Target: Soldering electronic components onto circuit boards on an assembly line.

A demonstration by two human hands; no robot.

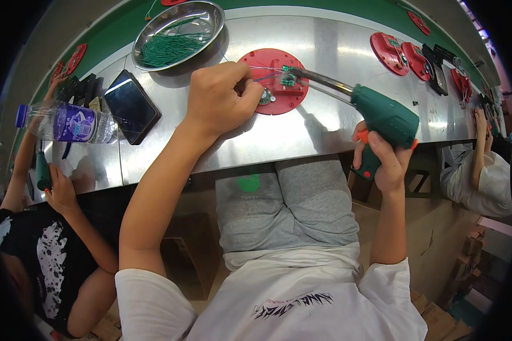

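Observation:
My right hand (385, 156) grips a green soldering gun (389, 116) with orange-red parts, a finger by its trigger. Its long metal nozzle reaches left to a small green circuit board (288, 76) on a round red plastic disc (276, 107). My left hand (222, 96) is closed in a pinch at the disc's left edge. A thin blue wire (264, 77) runs from it toward the board, and its fingertips are partly hidden. Pale thin wires also cross the disc. Whether the tip touches the board is hard to tell.
A steel bowl (217, 31) of green wires stands beyond my left hand. Left of it lie a dark phone (132, 108) and a plastic bottle (77, 123). More red discs (388, 54) lie at right. Co-workers sit on both sides; the left one's hand (61, 190) holds a green tool.

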